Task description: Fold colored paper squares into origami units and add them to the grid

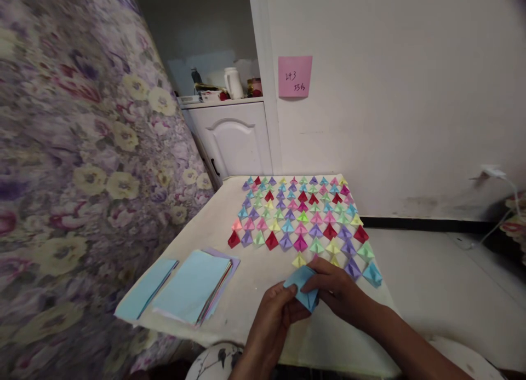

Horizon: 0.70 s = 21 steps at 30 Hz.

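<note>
Between my two hands, above the near part of the table, is a folded piece of blue paper [304, 297]. My left hand [279, 309] pinches its left side, thumb on top and fingers beneath. On the right edge, the closed fingers of my right hand [335, 284] grip the same paper. Creases and a pointed lower corner show on it; the underside is hidden. Just beyond my hands lie several rows of small folded paper pieces [300, 242] in red, purple, green, yellow, pink and blue. A blue folded piece [372, 274] sits nearest my right hand.
Left on the cream-covered table [205, 226] lie a stack of coloured paper sheets [191, 287] and a narrower blue paper stack [148, 288]. Floral curtain [102, 166] hangs along the left side. A pink note [295, 76] is stuck to the wall; a white cabinet [234, 142] stands behind.
</note>
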Each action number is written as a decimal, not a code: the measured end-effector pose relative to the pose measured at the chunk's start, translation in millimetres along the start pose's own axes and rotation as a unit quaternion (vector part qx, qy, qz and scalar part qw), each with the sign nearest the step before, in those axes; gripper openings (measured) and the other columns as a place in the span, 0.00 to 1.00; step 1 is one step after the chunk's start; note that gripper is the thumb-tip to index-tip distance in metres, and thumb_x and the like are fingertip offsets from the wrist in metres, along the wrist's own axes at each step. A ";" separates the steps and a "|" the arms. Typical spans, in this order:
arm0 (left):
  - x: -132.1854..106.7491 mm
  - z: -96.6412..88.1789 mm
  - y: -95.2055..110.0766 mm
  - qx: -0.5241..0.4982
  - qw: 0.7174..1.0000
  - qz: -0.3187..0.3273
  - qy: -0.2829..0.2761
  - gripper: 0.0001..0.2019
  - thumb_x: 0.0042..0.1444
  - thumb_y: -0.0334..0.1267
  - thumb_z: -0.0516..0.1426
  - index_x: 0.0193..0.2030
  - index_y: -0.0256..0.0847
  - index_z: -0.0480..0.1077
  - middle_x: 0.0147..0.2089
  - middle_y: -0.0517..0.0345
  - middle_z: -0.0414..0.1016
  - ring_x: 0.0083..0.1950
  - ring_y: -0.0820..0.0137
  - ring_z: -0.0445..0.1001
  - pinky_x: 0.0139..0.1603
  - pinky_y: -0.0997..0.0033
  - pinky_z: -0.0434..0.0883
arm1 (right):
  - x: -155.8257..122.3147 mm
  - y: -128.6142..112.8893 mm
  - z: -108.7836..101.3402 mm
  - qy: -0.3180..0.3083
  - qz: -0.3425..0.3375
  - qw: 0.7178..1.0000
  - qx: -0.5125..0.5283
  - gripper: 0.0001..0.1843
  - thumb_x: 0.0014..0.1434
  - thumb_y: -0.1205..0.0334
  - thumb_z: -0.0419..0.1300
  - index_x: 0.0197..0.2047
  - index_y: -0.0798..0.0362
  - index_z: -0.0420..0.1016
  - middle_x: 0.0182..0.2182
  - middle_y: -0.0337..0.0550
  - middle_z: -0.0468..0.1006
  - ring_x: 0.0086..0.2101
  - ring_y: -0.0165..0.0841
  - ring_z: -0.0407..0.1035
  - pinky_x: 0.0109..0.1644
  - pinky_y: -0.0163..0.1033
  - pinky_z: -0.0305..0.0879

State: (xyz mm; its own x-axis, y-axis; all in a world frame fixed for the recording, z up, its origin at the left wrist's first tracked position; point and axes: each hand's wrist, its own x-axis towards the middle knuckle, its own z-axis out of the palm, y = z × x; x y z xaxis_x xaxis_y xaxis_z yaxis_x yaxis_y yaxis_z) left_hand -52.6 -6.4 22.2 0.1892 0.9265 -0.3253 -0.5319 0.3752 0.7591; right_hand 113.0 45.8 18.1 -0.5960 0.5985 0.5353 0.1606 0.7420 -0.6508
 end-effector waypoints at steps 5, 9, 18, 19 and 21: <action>-0.4 3.2 0.9 0.005 1.000 -0.003 0.027 0.15 0.50 0.45 0.59 0.36 0.32 0.72 0.30 0.48 0.78 0.32 0.65 0.76 0.36 0.67 0.69 | -0.2 3.0 2.0 -0.003 0.017 1.000 0.014 0.15 0.56 0.76 0.51 0.37 0.48 0.74 0.39 0.43 0.70 0.39 0.32 0.66 0.41 0.38 0.64; -2.1 7.6 2.5 0.020 0.999 0.007 0.040 0.19 0.49 0.49 0.59 0.36 0.31 0.72 0.29 0.48 0.77 0.30 0.66 0.75 0.35 0.68 0.69 | -0.6 5.9 2.9 -0.006 0.011 1.000 0.010 0.14 0.58 0.73 0.51 0.37 0.48 0.74 0.39 0.43 0.70 0.39 0.32 0.66 0.41 0.38 0.65; -2.7 12.7 4.0 0.054 0.997 0.013 0.056 0.20 0.42 0.49 0.64 0.32 0.31 0.74 0.27 0.52 0.75 0.28 0.71 0.71 0.31 0.73 0.67 | 0.8 1.6 1.5 -0.002 0.011 1.000 0.011 0.14 0.58 0.74 0.51 0.35 0.48 0.74 0.38 0.43 0.70 0.38 0.32 0.66 0.39 0.37 0.64; -2.1 12.5 3.2 0.059 0.996 0.015 0.060 0.19 0.41 0.49 0.64 0.31 0.32 0.74 0.26 0.53 0.75 0.26 0.72 0.70 0.30 0.74 0.66 | 1.5 0.0 1.1 -0.002 0.017 1.000 0.018 0.14 0.56 0.75 0.52 0.34 0.49 0.74 0.38 0.42 0.70 0.37 0.32 0.66 0.39 0.37 0.63; -0.5 11.0 1.1 0.073 0.994 0.025 0.076 0.18 0.40 0.48 0.65 0.29 0.32 0.74 0.23 0.56 0.73 0.24 0.74 0.68 0.29 0.74 0.66 | 3.3 -3.7 0.1 0.004 0.041 0.998 0.039 0.15 0.52 0.78 0.52 0.34 0.49 0.74 0.37 0.42 0.70 0.37 0.32 0.65 0.39 0.38 0.63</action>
State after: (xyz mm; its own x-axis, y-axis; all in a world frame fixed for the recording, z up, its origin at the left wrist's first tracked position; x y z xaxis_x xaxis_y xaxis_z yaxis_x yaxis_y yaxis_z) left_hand -44.3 -6.2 29.5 0.0327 0.9331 -0.3580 -0.4101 0.3392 0.8466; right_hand 110.4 45.0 22.2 -0.5762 0.6597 0.4824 0.1467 0.6642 -0.7330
